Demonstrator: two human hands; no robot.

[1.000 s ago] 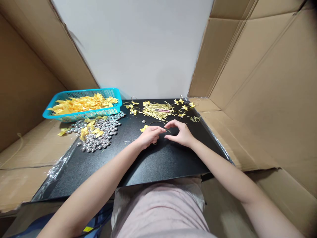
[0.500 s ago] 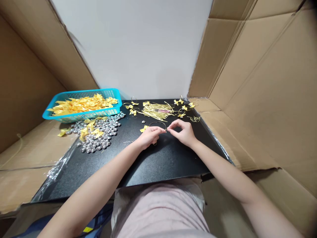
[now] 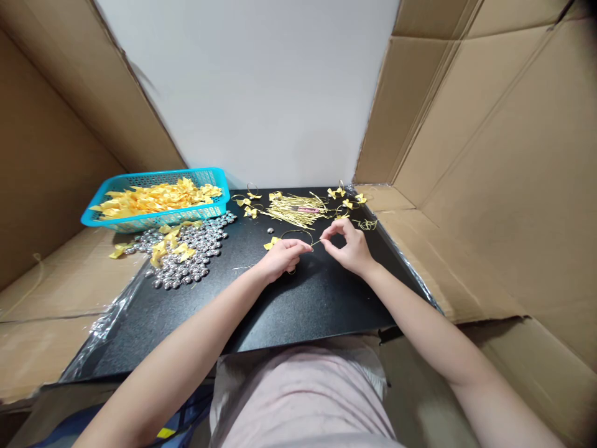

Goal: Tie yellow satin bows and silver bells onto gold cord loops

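My left hand (image 3: 282, 258) pinches a thin gold cord loop (image 3: 298, 232) between thumb and fingertips. The loop arches up behind that hand, and a yellow ribbon bow (image 3: 272, 243) shows just beyond its knuckles, partly hidden. To the right, my right hand (image 3: 347, 247) is closed in a pinch on the cord's end, with a short straight stretch of cord visible between the two hands. Both hands are over the black tabletop (image 3: 298, 311). A single silver bell (image 3: 270, 230) lies just past the bow.
A blue basket (image 3: 156, 219) of yellow bows stands at the back left, beside a spread of silver bells (image 3: 186, 264). Behind my hands lie a pile of gold cords (image 3: 293, 214), a pink-handled tool (image 3: 308, 210) and finished bow loops (image 3: 347, 203). Cardboard walls (image 3: 494, 155) enclose the sides.
My right hand has moved a little to the right, away from the left, drawing out a short length of cord between them. The left hand stays in place.
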